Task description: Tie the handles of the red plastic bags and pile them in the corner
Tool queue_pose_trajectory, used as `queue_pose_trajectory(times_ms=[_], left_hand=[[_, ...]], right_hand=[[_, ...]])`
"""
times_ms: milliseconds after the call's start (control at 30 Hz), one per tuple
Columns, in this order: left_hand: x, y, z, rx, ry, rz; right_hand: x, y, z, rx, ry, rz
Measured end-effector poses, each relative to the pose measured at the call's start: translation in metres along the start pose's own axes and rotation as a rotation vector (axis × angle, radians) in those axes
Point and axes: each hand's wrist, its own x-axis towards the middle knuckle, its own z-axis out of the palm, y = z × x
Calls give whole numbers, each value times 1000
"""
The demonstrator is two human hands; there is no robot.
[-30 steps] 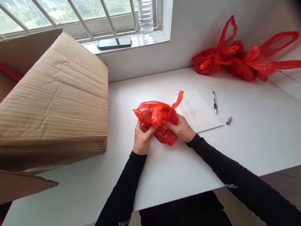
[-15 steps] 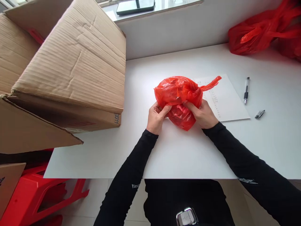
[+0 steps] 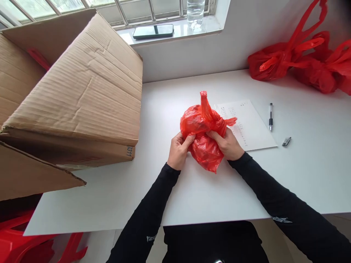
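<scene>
Near the middle of a smooth white tabletop (image 3: 153, 201), holds a crumpled shiny red plastic bag (image 3: 192, 120) between two bare hands. Grips it at eight o'clock with the left hand (image 3: 178, 150) and at four o'clock with the right hand (image 3: 229, 143), closing thumb and fingers of each on folds of plastic, with both thumbs on top and the other fingertips mostly hidden. Cannot be told: lifted or resting on the tabletop. Half a second ago, showed one long strip toward two o'clock; now points a twisted red strip (image 3: 205, 104) up to twelve and a short ruffled end (image 3: 231, 121) toward two. Shows more of a clear plastic bottle (image 3: 195, 14) at twelve. Keeps a big brown cardboard box (image 3: 74, 87) at nine and a white handwritten sheet (image 3: 255, 128) at three.
</scene>
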Motion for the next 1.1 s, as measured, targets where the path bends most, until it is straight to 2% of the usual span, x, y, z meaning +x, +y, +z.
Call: queue_pose_trajectory(times_ms=[167, 267, 333, 367, 433, 500, 533, 600, 700, 767, 900, 1100], left_hand=[[-1, 3, 0, 25, 36, 47], [-5, 4, 3, 86, 150, 137], [-7, 5, 6, 213, 238, 233], [-8, 6, 8, 279, 239, 258], [-9, 8, 12, 332, 139, 236], [-8, 9, 14, 283, 31, 170], [-7, 10, 14, 252, 16, 152], [-4, 10, 12, 234, 52, 139], [0, 9, 7, 237, 170, 147], [1, 8, 5, 200, 220, 151], [2, 11, 2, 98, 224, 154], [6, 15, -4, -77, 231, 111]], right_hand=[[1, -5, 5, 94, -147, 82], [1, -9, 6, 51, -116, 49], [3, -10, 7, 23, -62, -13], [4, -10, 7, 20, -38, -39], [5, -10, 8, 43, -34, -56], [6, -12, 8, 95, -100, -33], [6, -13, 8, 118, -147, -16], [6, -17, 8, 165, -236, 28], [3, -21, 9, 233, -313, 134], [2, -21, 10, 276, -286, 160], [4, -17, 11, 277, -178, 63], [8, -17, 7, 286, -216, -26]])
